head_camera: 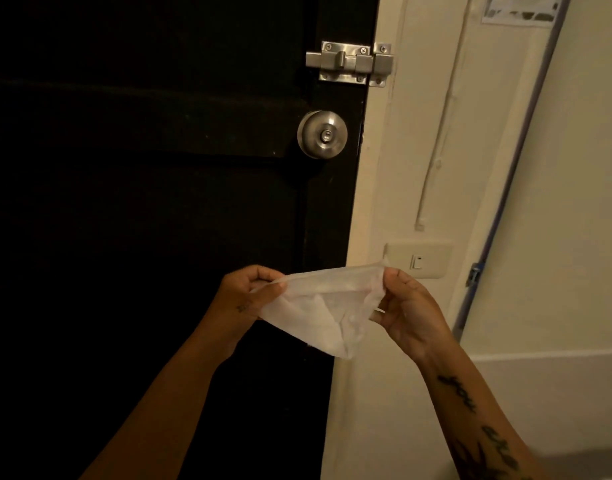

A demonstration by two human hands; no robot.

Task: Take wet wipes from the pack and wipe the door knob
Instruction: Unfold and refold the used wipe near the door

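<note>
While below door knob (322, 134) | both hands' fingers pinched on wet wipe (318, 310) | L hand (250, 292) | R hand (410, 308)

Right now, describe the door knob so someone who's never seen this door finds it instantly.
Look at the black door, along its right edge near the cream frame. The door knob is the round brushed-metal disc with a small centre button, directly below the rectangular sliding bolt latch.
</note>
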